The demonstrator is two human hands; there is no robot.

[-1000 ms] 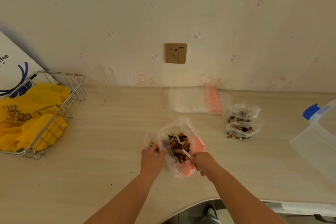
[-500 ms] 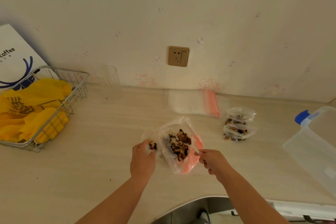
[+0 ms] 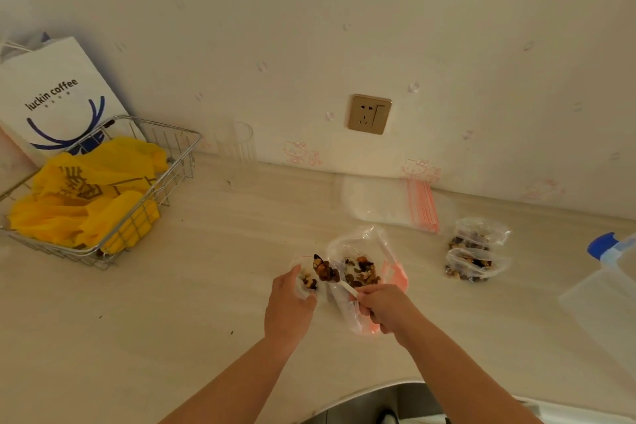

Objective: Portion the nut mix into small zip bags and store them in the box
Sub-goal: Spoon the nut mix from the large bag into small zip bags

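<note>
Pale counter (image 3: 172, 320) against patterned wallpaper: at far left, a wire basket (image 3: 165, 179) of yellow bags before a paper bag (image 3: 51, 93). At centre, the left hand (image 3: 289, 306) grips an open small bag (image 3: 304, 277), while the right hand (image 3: 385, 308) pinches a white spoon (image 3: 346, 287) heaped with nuts over its mouth. Just right lies the big nut bag (image 3: 358, 251), then spare zip bags (image 3: 389, 203), two filled bags (image 3: 476, 251) and a clear box (image 3: 605, 299).

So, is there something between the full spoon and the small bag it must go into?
Nothing visible. The spoon, held by the right hand, carries nuts right at the open mouth of the small bag, which the left hand holds open beside the big bag.
</note>
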